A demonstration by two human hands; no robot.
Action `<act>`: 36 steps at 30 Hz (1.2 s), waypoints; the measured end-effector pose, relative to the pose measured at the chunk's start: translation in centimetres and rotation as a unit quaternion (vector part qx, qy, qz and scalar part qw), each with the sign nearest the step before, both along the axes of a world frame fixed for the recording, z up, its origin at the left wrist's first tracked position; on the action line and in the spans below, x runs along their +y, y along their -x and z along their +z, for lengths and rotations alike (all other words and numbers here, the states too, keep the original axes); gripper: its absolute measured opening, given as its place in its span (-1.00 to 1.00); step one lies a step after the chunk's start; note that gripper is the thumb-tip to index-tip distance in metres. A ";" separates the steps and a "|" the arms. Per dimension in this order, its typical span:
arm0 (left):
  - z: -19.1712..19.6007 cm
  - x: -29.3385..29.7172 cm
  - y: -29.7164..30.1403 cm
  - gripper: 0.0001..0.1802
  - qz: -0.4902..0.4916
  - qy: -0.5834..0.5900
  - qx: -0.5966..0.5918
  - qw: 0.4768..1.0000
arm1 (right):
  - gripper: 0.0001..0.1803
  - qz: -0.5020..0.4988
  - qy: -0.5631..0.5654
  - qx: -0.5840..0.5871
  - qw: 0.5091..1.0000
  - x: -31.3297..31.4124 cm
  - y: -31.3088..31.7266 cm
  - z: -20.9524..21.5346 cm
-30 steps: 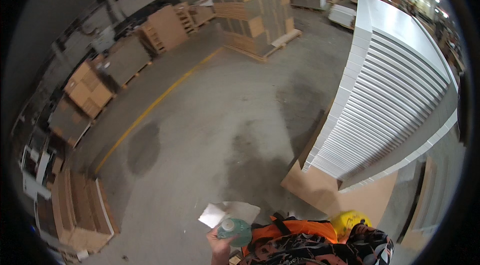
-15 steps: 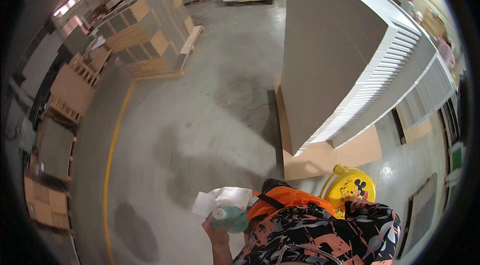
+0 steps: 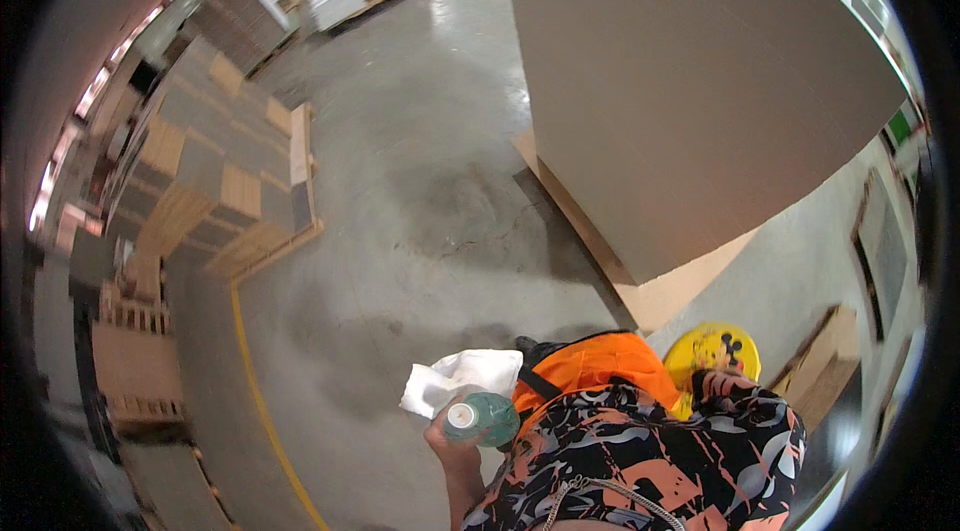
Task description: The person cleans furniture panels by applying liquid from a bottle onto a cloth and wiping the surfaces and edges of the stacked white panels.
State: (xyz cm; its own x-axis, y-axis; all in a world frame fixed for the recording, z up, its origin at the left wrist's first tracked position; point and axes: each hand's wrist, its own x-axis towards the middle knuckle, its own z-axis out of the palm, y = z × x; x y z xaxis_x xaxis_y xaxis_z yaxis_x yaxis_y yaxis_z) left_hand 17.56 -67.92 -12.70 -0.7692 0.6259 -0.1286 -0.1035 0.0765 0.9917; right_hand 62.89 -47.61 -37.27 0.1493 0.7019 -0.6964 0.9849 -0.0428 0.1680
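My left hand (image 3: 453, 443) is closed around a translucent green bottle (image 3: 492, 419) with a white cap. A crumpled white sheet (image 3: 462, 378), cloth or paper, spreads out just beyond the bottle; whether the same fingers hold it is hidden. My right arm ends in a patterned sleeve, and no part of my right hand shows. Close to that sleeve is a round yellow thing (image 3: 712, 349) with a cartoon picture on top, perhaps a stool or lidded bucket. Orange cloth (image 3: 600, 369) with a dark strap covers my front.
A tall stack of grey-brown panels (image 3: 690, 101) on a tan base board (image 3: 655, 303) rises ahead on the right. Strapped stacks on a pallet (image 3: 215, 156) stand left, beyond a yellow floor line (image 3: 262, 401). Farther off lies a pallet of white boards (image 3: 340, 3). Boards (image 3: 818, 361) lie at the right.
The view has swung to the right, so the panel stack now shows its broad face and the pallets sit farther left. My left hand still grips the bottle.
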 end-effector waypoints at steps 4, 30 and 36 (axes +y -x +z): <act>2.5 6.5 10.4 -0.46 -0.115 -0.001 -0.043 0.992 | -0.50 -0.066 -0.014 -0.028 0.997 -2.6 4.3 0.8; 1.4 39.6 14.2 -0.56 -0.769 0.150 -0.021 0.621 | -0.11 -0.582 0.000 0.117 0.805 0.4 26.7 5.4; -6.7 44.7 6.9 -0.54 -0.928 0.125 0.123 0.329 | -0.11 -0.660 0.023 0.159 0.734 3.2 36.0 -6.1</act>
State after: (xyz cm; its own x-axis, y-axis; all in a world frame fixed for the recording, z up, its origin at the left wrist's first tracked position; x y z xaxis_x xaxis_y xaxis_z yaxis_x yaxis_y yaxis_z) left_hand 10.65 -23.23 -19.39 0.9009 0.0401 -0.4322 0.4334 -0.1363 0.8908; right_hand 26.86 -44.37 -43.39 0.5035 0.0662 -0.8614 0.0791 -0.9964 -0.0303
